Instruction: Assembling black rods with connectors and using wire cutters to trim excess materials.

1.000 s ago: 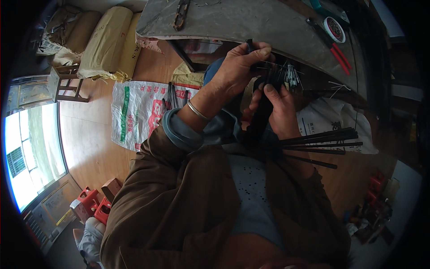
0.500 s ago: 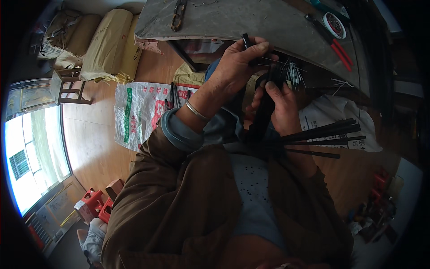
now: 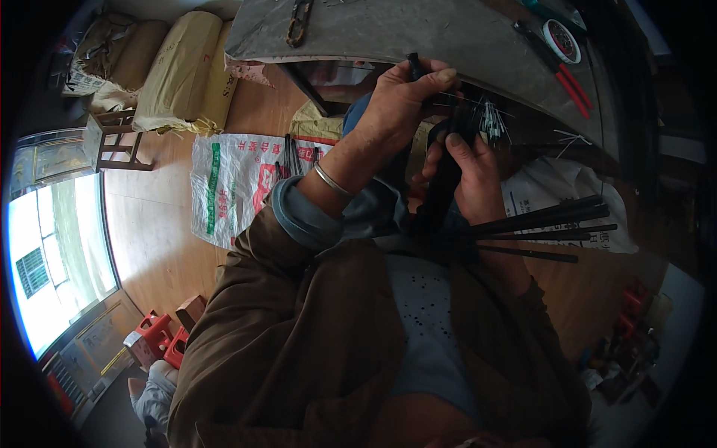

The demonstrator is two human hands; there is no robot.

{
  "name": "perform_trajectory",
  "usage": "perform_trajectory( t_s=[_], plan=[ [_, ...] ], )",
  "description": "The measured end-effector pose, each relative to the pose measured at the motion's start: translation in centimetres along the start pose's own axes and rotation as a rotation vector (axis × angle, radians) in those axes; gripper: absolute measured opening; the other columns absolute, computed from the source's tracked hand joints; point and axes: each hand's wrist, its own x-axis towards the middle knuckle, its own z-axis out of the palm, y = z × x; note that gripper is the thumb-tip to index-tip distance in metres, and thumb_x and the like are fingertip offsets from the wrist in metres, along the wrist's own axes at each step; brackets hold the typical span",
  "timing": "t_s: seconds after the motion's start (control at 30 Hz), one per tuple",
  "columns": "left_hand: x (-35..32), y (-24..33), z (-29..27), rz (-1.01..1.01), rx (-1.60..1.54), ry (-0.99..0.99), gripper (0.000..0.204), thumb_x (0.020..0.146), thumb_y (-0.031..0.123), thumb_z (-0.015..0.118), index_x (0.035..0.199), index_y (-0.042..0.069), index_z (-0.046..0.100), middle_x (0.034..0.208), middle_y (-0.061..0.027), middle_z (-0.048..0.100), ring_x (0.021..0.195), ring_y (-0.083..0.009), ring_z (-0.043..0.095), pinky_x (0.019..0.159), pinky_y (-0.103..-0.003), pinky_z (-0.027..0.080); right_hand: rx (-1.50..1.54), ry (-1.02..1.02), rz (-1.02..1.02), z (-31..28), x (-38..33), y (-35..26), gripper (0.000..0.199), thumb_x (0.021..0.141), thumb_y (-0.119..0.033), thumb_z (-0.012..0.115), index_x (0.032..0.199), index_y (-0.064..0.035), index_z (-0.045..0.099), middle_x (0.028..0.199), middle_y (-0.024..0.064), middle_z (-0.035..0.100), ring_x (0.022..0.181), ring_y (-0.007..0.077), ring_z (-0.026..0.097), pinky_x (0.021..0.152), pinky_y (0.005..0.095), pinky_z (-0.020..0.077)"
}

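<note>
Hands: left hand point(image 3: 396, 101) closes round a dark stubby piece point(image 3: 414, 66), whose end pokes up above the fist; right hand point(image 3: 474, 168) pinches a black strip point(image 3: 437, 187) under its thumb, probably to steady it.
Black strip: slants from the right hand toward the lap, short of the near edge of the worktop point(image 3: 418, 33); the lap presumably bears some weight.
Pale wires point(image 3: 489, 123): fan out just beyond the right hand, by that same edge (what holds them is too dark to tell).
Dark rods point(image 3: 553, 224): jut past the right forearm, perhaps kept within easy reach.
Pliers point(image 3: 564, 75): red-handled, near the worktop's right edge beside a round dish point(image 3: 562, 41), seemingly parked aside.
White sack point(image 3: 239, 187): spread on the floor below the worktop's left corner, perhaps protecting the slender dark pieces point(image 3: 288, 158) on it.
</note>
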Motion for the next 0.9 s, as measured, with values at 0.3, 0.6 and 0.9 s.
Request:
perform_trajectory(
  t_s=[0.3,0.6,0.9],
  plan=[
    [-0.2,0.3,0.3,0.043,0.068,0.019,0.012,0.088,0.006,0.065,0.098,0.002,0.061,0.093,-0.0119,0.068,0.086,-0.0220,0.067,0.074,-0.036,0.058,0.017,0.013,0.017,-0.2,0.1,0.0,0.023,0.097,-0.024,0.054,0.103,-0.0022,0.054,0.080,0.0072,0.057,0.066,0.0167,0.060,0.063,0.0380,0.0578],
    [-0.3,0.4,0.5,0.068,0.132,0.008,0.012,0.087,0.007,0.066,0.097,0.001,0.061,0.092,-0.0116,0.068,0.084,-0.0207,0.068,0.073,-0.034,0.058,0.021,0.011,0.003,-0.3,0.1,0.0,0.023,0.097,-0.025,0.054,0.103,-0.0024,0.054,0.080,0.0069,0.058,0.067,0.0167,0.060,0.063,0.0385,0.0580],
    [-0.6,0.9,1.2,0.106,0.235,0.005,0.007,0.087,0.008,0.066,0.093,0.003,0.064,0.089,-0.0086,0.069,0.083,-0.0174,0.067,0.075,-0.031,0.055,-0.005,0.011,-0.034,-0.4,0.0,0.1,0.022,0.097,-0.022,0.055,0.104,-0.0017,0.054,0.079,0.0065,0.058,0.065,0.0155,0.060,0.061,0.0359,0.0571]
  ],
)
